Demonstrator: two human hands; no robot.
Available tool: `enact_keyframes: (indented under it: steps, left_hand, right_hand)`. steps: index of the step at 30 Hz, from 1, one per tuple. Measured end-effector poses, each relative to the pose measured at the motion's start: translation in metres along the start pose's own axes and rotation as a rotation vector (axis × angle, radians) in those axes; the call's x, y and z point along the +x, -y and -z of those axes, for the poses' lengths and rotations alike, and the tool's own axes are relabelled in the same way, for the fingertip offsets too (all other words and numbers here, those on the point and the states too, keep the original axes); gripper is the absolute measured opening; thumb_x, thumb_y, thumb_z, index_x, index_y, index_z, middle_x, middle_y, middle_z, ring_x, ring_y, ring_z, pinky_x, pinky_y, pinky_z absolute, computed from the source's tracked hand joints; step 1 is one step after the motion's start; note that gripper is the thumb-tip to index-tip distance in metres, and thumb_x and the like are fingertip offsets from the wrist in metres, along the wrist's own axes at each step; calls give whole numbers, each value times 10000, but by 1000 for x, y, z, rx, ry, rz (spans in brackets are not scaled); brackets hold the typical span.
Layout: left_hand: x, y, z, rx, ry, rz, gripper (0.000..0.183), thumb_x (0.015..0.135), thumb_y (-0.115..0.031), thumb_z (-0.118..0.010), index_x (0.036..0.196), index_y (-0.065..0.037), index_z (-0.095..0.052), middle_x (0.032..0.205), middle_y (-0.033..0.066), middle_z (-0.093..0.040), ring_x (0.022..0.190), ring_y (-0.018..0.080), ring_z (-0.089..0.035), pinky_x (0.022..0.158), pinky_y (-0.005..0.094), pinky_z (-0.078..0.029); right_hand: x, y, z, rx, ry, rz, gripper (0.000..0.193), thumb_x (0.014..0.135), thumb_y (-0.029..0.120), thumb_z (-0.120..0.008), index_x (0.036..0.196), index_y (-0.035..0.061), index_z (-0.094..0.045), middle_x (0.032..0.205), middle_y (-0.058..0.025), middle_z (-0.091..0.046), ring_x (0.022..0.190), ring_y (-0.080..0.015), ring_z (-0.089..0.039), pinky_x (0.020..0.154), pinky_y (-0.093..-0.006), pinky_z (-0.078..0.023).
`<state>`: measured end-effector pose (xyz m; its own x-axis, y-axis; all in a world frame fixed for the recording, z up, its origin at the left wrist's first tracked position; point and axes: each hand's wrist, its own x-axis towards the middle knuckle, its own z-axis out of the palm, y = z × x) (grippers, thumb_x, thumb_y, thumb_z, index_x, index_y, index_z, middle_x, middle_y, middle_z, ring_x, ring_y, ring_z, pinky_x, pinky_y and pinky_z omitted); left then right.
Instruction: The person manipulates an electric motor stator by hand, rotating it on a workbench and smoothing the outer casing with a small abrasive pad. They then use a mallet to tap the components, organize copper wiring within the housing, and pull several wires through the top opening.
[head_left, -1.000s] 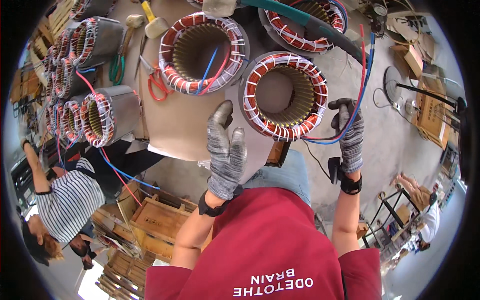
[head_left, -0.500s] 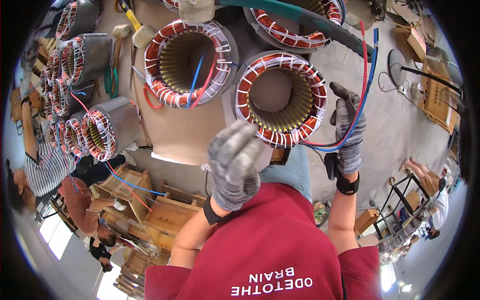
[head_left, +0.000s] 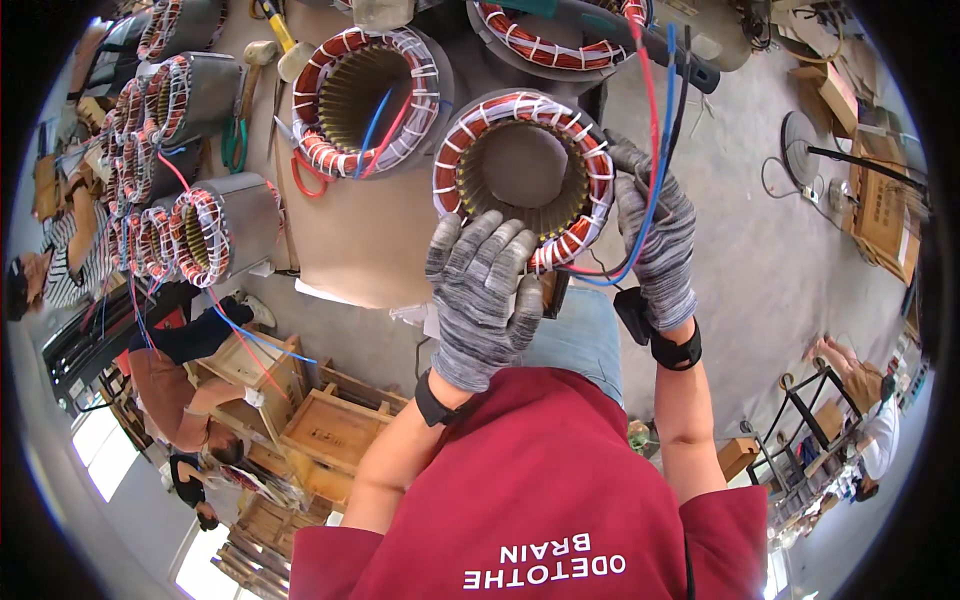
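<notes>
Two gloved hands at the wound stator [head_left: 572, 187], here before me, just right of another stator [head_left: 338, 95]! My left hand [head_left: 480, 300] lies on its near rim, thumb spread; my right hand [head_left: 655, 235] flanks it by the blue lead [head_left: 667, 120], pinching or not, I can't tell.

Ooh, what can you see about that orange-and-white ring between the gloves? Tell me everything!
The ring looks like a hollow cylinder: orange, copper-looking coils laced with white ties around the top, yellowish ridges inside. Its open end faces up, near the person. Red, blue and black wires curve out at its right. The left hand rests on its near rim; the right hand is beside it, contact unclear.
</notes>
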<state>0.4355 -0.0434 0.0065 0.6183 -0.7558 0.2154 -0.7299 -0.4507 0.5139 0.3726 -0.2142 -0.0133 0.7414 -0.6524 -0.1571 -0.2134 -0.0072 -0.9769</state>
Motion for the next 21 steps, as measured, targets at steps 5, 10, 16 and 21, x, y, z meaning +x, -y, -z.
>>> enact_keyframes:
  steps: [5, 10, 16, 21]
  left_hand:
    - [-22, 9, 11, -60, -27, 9, 275, 691, -193, -520, 925, -55, -564, 975, 89, -562, 950, 258, -510, 962, 459, -272]
    - [-28, 11, 10, 46, -197, -151, 254, 697, -76, -539, 944, -17, -527, 1009, 187, -524, 824, 343, -541, 804, 469, -421]
    - [-35, -13, 22, -451, 48, 662, 366, 767, -100, -504, 1101, 25, -427, 1009, 221, -471, 837, 286, -509, 742, 375, -432]
    - [-69, 14, 32, -1011, -168, 945, 374, 852, -198, -445, 1158, 12, -399, 889, 52, -526, 770, 100, -499, 694, 262, -431]
  right_hand:
    - [-27, 13, -8, -130, 26, 245, 218, 783, 9, -526, 996, 5, -572, 1036, -157, -592, 980, -200, -569, 830, -269, -423]
    - [-48, 14, -23, -354, 44, 470, 301, 701, 62, -598, 1002, 71, -589, 1096, -191, -552, 942, -306, -578, 772, -326, -469]
    - [-72, 29, -38, -454, 282, 481, 349, 636, 61, -643, 979, 87, -587, 1083, -160, -568, 800, -277, -609, 674, -332, -481]
    - [-75, 12, -44, -154, 336, 496, 315, 660, 8, -605, 970, 53, -582, 1016, -136, -599, 860, -262, -603, 762, -330, -467]
